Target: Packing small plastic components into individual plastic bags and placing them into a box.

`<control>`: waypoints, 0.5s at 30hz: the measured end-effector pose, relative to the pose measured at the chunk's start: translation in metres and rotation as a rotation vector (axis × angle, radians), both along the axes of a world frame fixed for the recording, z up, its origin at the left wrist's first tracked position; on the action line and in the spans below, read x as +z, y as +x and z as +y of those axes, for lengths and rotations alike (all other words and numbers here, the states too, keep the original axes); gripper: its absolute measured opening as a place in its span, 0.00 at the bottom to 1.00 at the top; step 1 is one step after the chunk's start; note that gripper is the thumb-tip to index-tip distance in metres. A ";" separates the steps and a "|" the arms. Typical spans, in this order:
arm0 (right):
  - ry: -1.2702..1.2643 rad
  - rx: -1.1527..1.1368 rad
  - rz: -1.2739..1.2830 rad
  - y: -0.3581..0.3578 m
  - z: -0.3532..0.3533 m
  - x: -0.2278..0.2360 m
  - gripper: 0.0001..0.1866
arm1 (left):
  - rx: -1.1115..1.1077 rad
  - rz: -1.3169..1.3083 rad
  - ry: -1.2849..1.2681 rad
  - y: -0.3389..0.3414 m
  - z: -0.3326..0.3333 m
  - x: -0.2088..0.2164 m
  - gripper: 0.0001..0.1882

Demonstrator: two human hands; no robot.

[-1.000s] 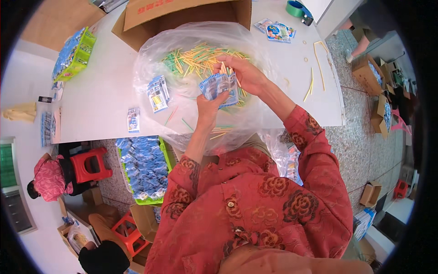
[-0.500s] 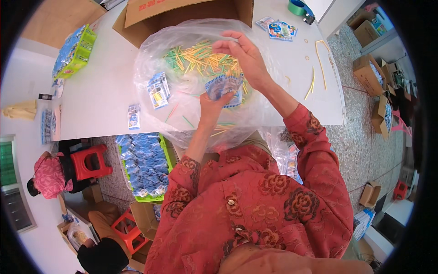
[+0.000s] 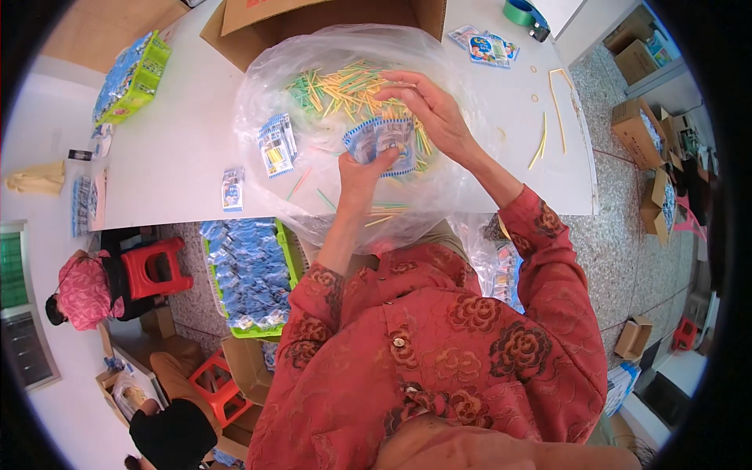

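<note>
My left hand [image 3: 362, 176] grips a few small blue-and-white plastic packets [image 3: 396, 139], fanned slightly, with the thumb across their front. Just above and to the right of them is my right hand [image 3: 442, 121], its fingers stretched leftward and a little apart, with nothing visible in them. Beneath both hands a clear plastic bag [image 3: 262, 74] lies spread on the table. Thin yellow and green sticks [image 3: 341, 88] are heaped on it. Left of my left hand, a small pile of similar packets [image 3: 276, 146] rests on the bag; a single packet [image 3: 233, 189] lies beyond its edge.
A cardboard box [image 3: 329, 23] stands behind the bag. Green baskets of packets sit at far left [image 3: 133, 78] and below the table edge [image 3: 249, 274]. Tape [image 3: 518, 14], packets [image 3: 491, 50] and loose sticks [image 3: 539, 141] lie at right. Two other people are at lower left.
My right hand has lowered slightly and shifted right, its fingers nearer the packets. The packets in my left hand have tilted and spread apart a little. The whole view has shifted slightly.
</note>
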State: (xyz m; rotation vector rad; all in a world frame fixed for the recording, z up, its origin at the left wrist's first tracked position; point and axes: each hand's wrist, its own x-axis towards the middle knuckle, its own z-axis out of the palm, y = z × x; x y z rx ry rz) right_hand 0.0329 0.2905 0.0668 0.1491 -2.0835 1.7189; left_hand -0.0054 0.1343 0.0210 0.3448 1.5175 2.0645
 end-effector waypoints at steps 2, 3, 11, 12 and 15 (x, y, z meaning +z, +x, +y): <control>-0.030 0.031 -0.015 0.003 0.000 -0.002 0.16 | -0.003 -0.009 0.013 0.000 -0.001 -0.001 0.16; -0.030 0.030 -0.016 0.005 -0.001 -0.002 0.16 | -0.005 -0.017 0.027 0.000 -0.001 -0.002 0.16; -0.079 0.073 -0.066 0.008 -0.006 -0.003 0.14 | -0.009 -0.019 0.055 0.001 -0.010 0.001 0.15; -0.079 0.077 -0.066 0.009 -0.005 -0.006 0.14 | 0.008 -0.016 0.045 0.000 -0.013 0.002 0.14; -0.144 0.075 -0.194 0.015 -0.001 -0.018 0.09 | 0.040 -0.020 0.081 -0.001 -0.018 0.005 0.14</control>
